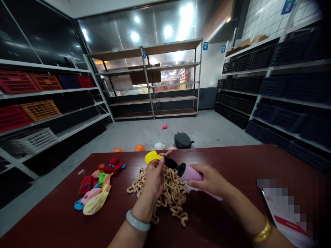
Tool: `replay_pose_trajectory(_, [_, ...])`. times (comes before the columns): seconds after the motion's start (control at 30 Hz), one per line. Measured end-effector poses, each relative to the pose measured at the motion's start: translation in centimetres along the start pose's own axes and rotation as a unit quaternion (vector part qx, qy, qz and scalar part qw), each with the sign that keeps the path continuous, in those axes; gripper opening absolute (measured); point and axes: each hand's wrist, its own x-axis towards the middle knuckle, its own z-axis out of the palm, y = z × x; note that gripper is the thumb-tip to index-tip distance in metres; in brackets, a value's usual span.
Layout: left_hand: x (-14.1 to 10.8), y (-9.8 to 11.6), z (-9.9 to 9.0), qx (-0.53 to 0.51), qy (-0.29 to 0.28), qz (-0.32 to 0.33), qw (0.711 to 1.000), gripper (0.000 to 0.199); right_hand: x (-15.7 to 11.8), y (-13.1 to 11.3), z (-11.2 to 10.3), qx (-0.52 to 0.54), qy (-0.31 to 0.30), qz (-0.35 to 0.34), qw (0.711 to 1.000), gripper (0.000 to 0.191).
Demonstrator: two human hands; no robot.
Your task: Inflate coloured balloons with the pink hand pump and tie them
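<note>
My left hand [155, 174] is closed, pinching the neck of a small yellow balloon [152, 157] at the narrow end of a hand pump. The pump has a black front part [170, 162] and a light purple barrel [193, 173]. My right hand [212, 179] is wrapped round that purple barrel. Beneath both hands lies a tangled heap of beige curly strands [176, 193], partly hidden by my left forearm. To the left, a loose pile of limp balloons [94, 193] in red, blue, green, pink and pale yellow rests on the table.
The dark red table [212, 224] bears a flat, partly blurred object [284, 210] at right. Beyond its far edge are an orange balloon [139, 147], a white balloon [158, 146] and a dark grey bag-like object [182, 140]. Shelves with crates [42, 112] line the sides.
</note>
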Motion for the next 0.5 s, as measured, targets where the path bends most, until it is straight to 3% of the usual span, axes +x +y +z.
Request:
replay_pose_trajectory(0.17, [-0.3, -0.1, 0.5, -0.002, -0.008, -0.039, 0.999, 0.021, 0.2, 0.5, 0.3, 0.015, -0.009, 0.003, 1.0, 0.036])
replay_pose_trajectory(0.27, [-0.6, -0.2, 0.8, 0.002, -0.029, -0.04, 0.999, 0.019, 0.0, 0.7, 0.4, 0.092, -0.055, 0.02, 0.994, 0.035])
replay_pose_trajectory(0.4, [-1.3, -0.4, 1.1, 0.001, -0.069, -0.066, 0.995, 0.023, -0.4, 0.9, 0.4, 0.253, -0.146, 0.068, 0.954, 0.039])
replay_pose_trajectory(0.5, [-1.8, -0.3, 1.4, -0.02, -0.099, -0.073, 0.992, 0.027, -0.5, 0.8, 0.3, 0.316, -0.188, 0.075, 0.927, 0.041])
